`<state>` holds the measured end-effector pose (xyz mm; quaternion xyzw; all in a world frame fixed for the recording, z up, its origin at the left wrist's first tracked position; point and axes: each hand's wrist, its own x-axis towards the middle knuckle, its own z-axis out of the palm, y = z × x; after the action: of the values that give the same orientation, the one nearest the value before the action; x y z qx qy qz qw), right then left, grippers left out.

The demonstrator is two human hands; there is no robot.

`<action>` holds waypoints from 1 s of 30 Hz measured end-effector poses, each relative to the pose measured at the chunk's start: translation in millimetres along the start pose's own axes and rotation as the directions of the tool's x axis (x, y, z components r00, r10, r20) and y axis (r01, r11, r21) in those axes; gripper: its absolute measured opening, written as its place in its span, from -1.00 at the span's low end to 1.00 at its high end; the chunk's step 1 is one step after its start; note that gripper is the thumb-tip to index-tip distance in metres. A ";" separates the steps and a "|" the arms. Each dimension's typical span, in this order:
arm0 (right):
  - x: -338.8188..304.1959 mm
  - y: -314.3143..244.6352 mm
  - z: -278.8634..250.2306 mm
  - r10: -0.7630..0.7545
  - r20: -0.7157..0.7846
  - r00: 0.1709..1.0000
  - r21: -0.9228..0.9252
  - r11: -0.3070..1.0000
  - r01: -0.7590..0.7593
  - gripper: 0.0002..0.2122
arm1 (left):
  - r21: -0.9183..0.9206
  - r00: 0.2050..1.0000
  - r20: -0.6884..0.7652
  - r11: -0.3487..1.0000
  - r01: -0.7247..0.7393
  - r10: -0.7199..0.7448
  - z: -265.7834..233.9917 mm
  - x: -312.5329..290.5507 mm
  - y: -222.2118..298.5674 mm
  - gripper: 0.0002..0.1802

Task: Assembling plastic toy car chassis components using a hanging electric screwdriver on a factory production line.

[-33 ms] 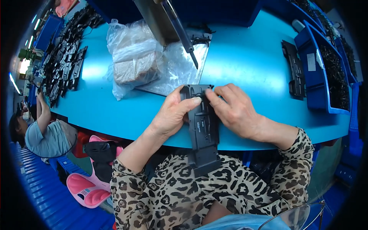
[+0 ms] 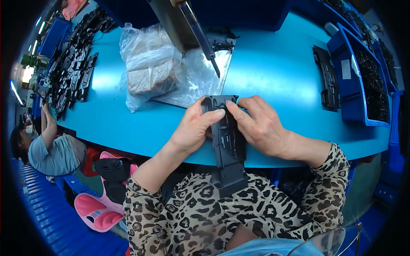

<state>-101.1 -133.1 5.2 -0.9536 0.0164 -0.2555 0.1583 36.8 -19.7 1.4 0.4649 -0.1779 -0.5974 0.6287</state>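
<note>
A long black plastic housing (image 2: 226, 145) with raised ribs and slots is held over the table's near edge, its lower end above my lap. My left hand (image 2: 194, 126) is closed round its upper left side, the thumb lying across its face. My right hand (image 2: 265, 128) is at the upper right edge, one fingertip pressed onto the face near the top and the other fingers curled at the far side. Whether a small part lies under that fingertip is hidden.
Beyond my hands a pointed tool (image 2: 209, 53) hangs over a silvery sheet (image 2: 200, 81). A plastic-wrapped bundle (image 2: 151, 77) lies left of it. Black parts pile up at far left (image 2: 74, 77). Another black housing (image 2: 326, 77) and a blue bin (image 2: 352, 91) stand right. A person (image 2: 53, 149) sits at left.
My right fingertip has shifted slightly left across the top of the housing. The housing's lower end has swung a touch to the right. My left hand keeps its hold.
</note>
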 end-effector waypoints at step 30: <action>15.1 4.1 -8.2 0.507 0.613 0.606 0.790 -0.384 -0.478 -0.75 | -0.041 0.985 -0.164 0.997 -0.062 0.055 5.8 -6.9 2.9 -0.70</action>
<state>-91.8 -141.2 18.0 -0.4080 0.2543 -0.0930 0.8719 32.4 -16.0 8.9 0.4922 -0.1260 -0.5427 0.6688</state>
